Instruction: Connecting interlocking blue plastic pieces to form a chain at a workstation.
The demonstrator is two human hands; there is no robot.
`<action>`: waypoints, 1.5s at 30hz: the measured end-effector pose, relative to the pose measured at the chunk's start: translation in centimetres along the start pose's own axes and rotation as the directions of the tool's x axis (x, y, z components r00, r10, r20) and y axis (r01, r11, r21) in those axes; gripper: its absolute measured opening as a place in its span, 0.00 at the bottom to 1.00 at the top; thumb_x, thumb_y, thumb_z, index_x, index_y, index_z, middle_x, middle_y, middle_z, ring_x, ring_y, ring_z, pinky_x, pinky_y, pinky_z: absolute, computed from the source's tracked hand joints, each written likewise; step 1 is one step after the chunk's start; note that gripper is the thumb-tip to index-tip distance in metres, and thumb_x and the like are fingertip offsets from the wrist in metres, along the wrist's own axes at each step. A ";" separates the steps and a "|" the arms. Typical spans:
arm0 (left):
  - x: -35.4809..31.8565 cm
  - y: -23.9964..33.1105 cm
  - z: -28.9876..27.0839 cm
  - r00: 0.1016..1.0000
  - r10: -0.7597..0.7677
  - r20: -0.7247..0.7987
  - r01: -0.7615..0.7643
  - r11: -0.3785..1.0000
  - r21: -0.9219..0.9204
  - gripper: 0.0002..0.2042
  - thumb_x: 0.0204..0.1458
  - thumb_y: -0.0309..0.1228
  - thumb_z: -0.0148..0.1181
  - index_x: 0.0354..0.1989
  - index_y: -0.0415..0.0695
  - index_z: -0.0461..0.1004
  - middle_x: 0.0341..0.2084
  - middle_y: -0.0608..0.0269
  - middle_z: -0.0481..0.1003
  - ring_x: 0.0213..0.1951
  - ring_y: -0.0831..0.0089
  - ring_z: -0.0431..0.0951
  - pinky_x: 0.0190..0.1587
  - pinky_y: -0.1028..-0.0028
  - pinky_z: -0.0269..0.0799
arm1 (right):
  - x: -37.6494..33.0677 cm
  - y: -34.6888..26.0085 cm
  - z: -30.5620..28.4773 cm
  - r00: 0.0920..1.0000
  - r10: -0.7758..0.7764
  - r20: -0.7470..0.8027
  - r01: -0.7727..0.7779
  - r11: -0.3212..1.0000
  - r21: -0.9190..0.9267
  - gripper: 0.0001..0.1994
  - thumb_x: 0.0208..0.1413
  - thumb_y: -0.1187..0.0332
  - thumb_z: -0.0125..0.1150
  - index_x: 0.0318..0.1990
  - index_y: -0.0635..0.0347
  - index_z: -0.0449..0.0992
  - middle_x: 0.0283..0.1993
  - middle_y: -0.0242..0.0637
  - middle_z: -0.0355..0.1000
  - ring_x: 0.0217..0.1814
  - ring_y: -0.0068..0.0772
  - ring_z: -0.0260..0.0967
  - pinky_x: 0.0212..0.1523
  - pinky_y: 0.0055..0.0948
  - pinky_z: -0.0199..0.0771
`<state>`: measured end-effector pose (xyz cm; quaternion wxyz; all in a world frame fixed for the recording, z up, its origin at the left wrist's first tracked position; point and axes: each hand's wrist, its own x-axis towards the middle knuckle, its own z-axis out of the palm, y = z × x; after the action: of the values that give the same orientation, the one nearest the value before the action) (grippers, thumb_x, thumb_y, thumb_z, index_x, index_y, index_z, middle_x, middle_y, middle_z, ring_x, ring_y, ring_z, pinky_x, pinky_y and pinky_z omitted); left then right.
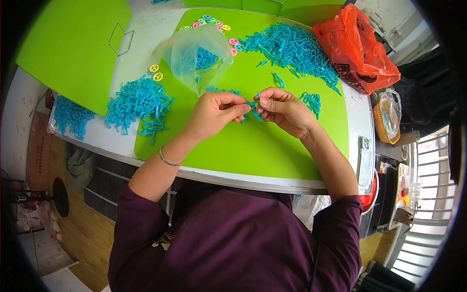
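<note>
Left hand: the left hand (214,113) has fingertips pinched on one end of a small blue plastic piece (254,108).
Right hand: the right hand (284,109) pinches the same piece from the other side, both hands meeting over the green mat (253,146).
Left of the hands: a blue heap (138,103) on the mat's edge.
Beyond the hands: a clear bag (197,56), coloured rings (214,22), a larger blue pile (292,46).
Far right: an orange bag (357,46).

A white-topped work table (362,114) is set over a floor of warm brown wooden boards (90,233). Daylight is admitted at the right through a window fitted with white metal bars (430,194). A pale patterned wall (386,12) is seen at the upper right.
</note>
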<state>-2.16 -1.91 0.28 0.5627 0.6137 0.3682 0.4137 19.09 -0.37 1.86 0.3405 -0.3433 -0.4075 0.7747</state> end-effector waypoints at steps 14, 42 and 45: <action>-0.9 0.5 0.8 0.988 0.069 -0.137 -0.046 0.985 0.166 0.03 0.46 0.23 0.62 0.25 0.36 0.75 0.17 0.68 0.73 0.19 0.84 0.71 0.22 0.83 0.65 | 0.2 0.6 1.1 0.993 -0.121 -0.008 0.118 0.978 -0.175 0.03 0.51 0.72 0.61 0.31 0.61 0.74 0.29 0.28 0.71 0.29 0.18 0.65 0.33 0.19 0.65; -1.1 2.0 0.7 0.999 0.007 -0.048 0.000 0.991 0.130 0.04 0.47 0.24 0.62 0.25 0.37 0.74 0.15 0.70 0.70 0.18 0.85 0.70 0.20 0.84 0.63 | 0.6 1.8 1.1 0.967 -0.229 0.110 0.221 0.972 0.074 0.03 0.52 0.70 0.60 0.33 0.58 0.73 0.33 0.28 0.71 0.35 0.20 0.65 0.41 0.21 0.62; -1.1 1.7 0.4 0.999 0.019 -0.043 -0.011 0.982 0.189 0.04 0.47 0.24 0.62 0.24 0.37 0.74 0.15 0.70 0.70 0.18 0.85 0.70 0.20 0.84 0.63 | 0.4 1.5 1.0 0.970 -0.213 0.119 0.218 0.976 -0.029 0.03 0.52 0.71 0.60 0.32 0.58 0.73 0.32 0.28 0.71 0.35 0.20 0.65 0.41 0.21 0.62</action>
<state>-2.23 -3.27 1.83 0.4904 0.6577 0.4137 0.3947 17.69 -1.09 0.94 0.3912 -0.2589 -0.4773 0.7430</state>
